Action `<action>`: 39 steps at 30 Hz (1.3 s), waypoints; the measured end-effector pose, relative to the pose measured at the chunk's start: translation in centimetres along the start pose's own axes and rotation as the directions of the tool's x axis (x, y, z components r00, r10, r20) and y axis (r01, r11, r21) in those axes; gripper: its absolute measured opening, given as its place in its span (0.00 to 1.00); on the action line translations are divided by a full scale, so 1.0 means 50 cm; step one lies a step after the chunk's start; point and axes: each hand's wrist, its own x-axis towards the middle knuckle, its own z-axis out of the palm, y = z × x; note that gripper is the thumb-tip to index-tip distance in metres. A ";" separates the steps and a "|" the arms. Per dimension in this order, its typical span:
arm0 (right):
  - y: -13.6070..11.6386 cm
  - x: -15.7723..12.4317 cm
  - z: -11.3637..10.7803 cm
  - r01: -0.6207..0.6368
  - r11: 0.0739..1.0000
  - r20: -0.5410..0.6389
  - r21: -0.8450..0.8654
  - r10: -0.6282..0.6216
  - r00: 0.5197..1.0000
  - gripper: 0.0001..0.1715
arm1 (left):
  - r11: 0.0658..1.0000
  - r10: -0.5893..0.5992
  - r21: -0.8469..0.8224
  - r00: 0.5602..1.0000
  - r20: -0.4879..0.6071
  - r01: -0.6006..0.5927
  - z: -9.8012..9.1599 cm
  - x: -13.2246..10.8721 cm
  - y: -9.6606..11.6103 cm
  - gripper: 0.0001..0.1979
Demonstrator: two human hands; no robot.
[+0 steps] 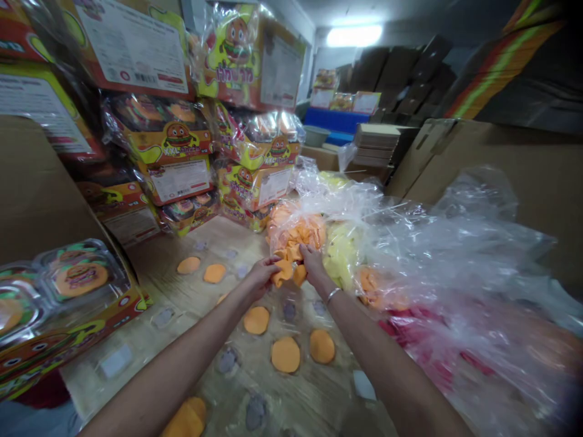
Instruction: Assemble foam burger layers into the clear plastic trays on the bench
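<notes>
Both my hands are at the mouth of a clear plastic bag [298, 224] full of soft orange pieces. My left hand [262, 274] pinches the left side of a clump of flat orange pieces [286, 271]. On the clump's other side, my right hand [313, 264] has its fingers closed at the orange pieces, and a bracelet [334, 294] circles that wrist. Below the hands, single orange discs [285, 354] lie spread over the tabletop [209, 340], more of them [214, 273] to the left. Grey patches [255, 411] dot the surface between them.
Printed burger boxes [252, 145] wrapped in clear film are stacked behind on the left. An open carton [91, 328] at left holds clear burger packs [79, 270]. Plastic bags [410, 261] with yellow and red pieces [419, 328] cover the right. A large cardboard box [537, 176] stands beyond.
</notes>
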 end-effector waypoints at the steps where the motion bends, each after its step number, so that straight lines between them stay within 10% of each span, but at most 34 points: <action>1: 0.000 0.004 -0.008 0.002 1.000 -0.048 -0.026 -0.003 0.999 0.20 | 1.000 -0.010 -0.001 1.000 -0.016 0.010 -0.008 0.000 0.005 0.10; 6: -0.021 -0.008 -0.034 -0.006 0.995 -0.133 -0.096 -0.007 0.991 0.18 | 0.999 -0.001 -0.032 0.997 -0.078 -0.002 -0.072 -0.059 0.028 0.12; 10: -0.064 -0.069 0.008 -0.047 0.996 0.132 -0.073 0.057 0.990 0.22 | 0.994 0.093 -0.045 0.985 -0.149 -0.100 -0.100 -0.147 0.029 0.23; 15: -0.128 -0.187 0.109 0.076 0.988 0.638 -0.132 0.026 0.770 0.19 | 0.978 0.200 -0.008 0.957 -0.211 -0.206 -0.106 -0.247 0.010 0.25; 19: -0.150 -0.268 0.161 0.316 0.935 0.720 -0.162 -0.107 0.686 0.08 | 0.973 0.221 0.113 0.944 -0.244 -0.199 -0.139 -0.355 -0.015 0.23; 24: -0.131 -0.347 0.232 0.166 0.970 0.820 -0.177 0.053 0.570 0.07 | 0.997 0.050 0.071 0.931 -0.362 -0.026 -0.227 -0.525 -0.032 0.20; 30: -0.089 -0.417 0.367 0.113 0.973 0.838 -0.203 0.113 0.534 0.03 | 0.997 0.079 0.042 0.724 -0.685 -0.068 -0.330 -0.653 -0.029 0.22; 39: -0.099 -0.463 0.417 0.559 0.598 0.762 -0.574 0.142 0.631 0.12 | 0.958 0.279 0.257 0.633 -0.722 -0.129 -0.368 -0.621 -0.088 0.17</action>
